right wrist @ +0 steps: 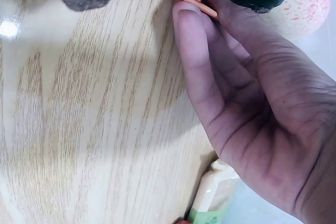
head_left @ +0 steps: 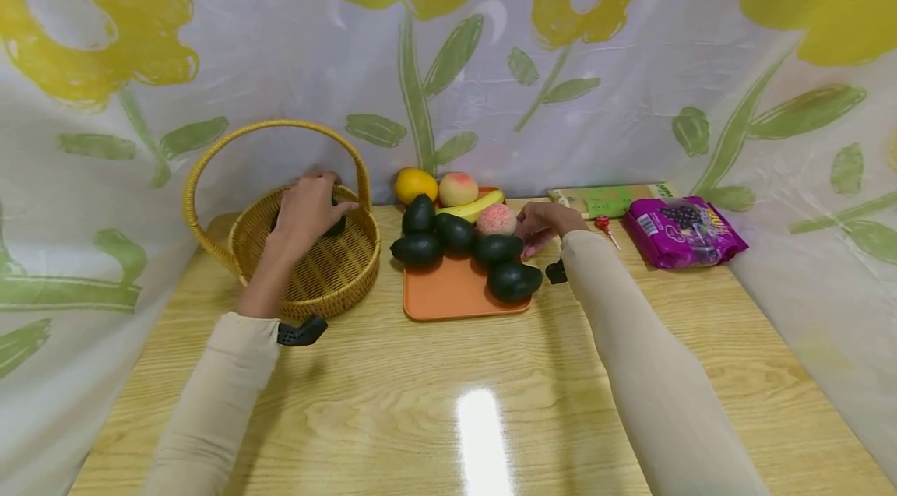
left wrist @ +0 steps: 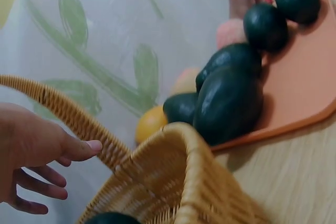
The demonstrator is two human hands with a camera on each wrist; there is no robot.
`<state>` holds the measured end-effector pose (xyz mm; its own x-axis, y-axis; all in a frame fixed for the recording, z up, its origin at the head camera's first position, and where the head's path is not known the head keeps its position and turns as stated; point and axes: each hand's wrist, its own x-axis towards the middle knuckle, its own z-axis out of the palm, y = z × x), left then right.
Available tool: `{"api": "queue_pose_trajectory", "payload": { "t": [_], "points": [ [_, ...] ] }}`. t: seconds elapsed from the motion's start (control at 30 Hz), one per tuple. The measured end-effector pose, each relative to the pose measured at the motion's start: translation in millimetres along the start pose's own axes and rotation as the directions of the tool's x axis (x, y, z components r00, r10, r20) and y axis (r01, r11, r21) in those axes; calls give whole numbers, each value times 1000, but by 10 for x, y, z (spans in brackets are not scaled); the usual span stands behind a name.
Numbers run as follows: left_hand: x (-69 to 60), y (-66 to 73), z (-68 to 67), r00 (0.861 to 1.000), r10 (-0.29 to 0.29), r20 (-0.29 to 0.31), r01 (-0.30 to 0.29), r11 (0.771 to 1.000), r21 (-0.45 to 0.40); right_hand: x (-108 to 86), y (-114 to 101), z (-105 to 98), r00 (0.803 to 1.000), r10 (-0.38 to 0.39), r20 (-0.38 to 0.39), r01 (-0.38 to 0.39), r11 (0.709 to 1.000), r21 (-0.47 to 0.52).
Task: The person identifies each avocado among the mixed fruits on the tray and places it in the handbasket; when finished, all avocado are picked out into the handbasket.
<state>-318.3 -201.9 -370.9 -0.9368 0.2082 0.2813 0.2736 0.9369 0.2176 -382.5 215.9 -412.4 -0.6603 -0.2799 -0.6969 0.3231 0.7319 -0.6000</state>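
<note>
My left hand (head_left: 306, 208) is over the round wicker basket (head_left: 336, 297), its fingers loose and nothing between them in the left wrist view. A dark green avocado (left wrist: 113, 219) lies inside the basket, partly hidden below that hand. With thumb and fingers my right hand (right wrist: 252, 87) pinches the rim of the orange tray (head_left: 448, 293) at its right side. Several avocados (head_left: 514, 282) lie on the tray, along with a speckled pink peach (head_left: 496, 221) and a banana (head_left: 475, 208). Behind them are another peach (head_left: 459, 189) and a lemon (head_left: 416, 186).
To the right lie a purple snack bag (head_left: 683, 233), a red lollipop (head_left: 604, 225) and a flat green-and-tan packet (head_left: 610, 200). A flowered curtain (head_left: 280, 52) stands right behind the wooden table (head_left: 378, 402). The basket's tall handle (head_left: 276, 124) arches above the left hand.
</note>
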Motion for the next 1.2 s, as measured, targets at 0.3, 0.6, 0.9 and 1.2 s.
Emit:
{"api": "queue_pose_trajectory", "payload": {
  "t": [0.3, 0.6, 0.9, 1.2],
  "points": [
    [-199, 356, -69, 992, 56, -115, -52, 998, 34, 24, 6, 18, 1000, -14, 5, 14, 1000, -7],
    [-230, 815, -154, 969, 166, -181, -166, 986, 12, -12, -58, 7, 1000, 14, -13, -15, 999, -29],
    [-170, 1209, 16, 845, 529, -85, -534, 843, -66, -54, -45, 3, 999, 4, -32, -5, 1000, -25],
    [-124, 1537, 345, 760, 646, 72, -633, 760, -146, -24, -27, 19, 1000, 10, -23, -11, 999, -35]
  ]
}}
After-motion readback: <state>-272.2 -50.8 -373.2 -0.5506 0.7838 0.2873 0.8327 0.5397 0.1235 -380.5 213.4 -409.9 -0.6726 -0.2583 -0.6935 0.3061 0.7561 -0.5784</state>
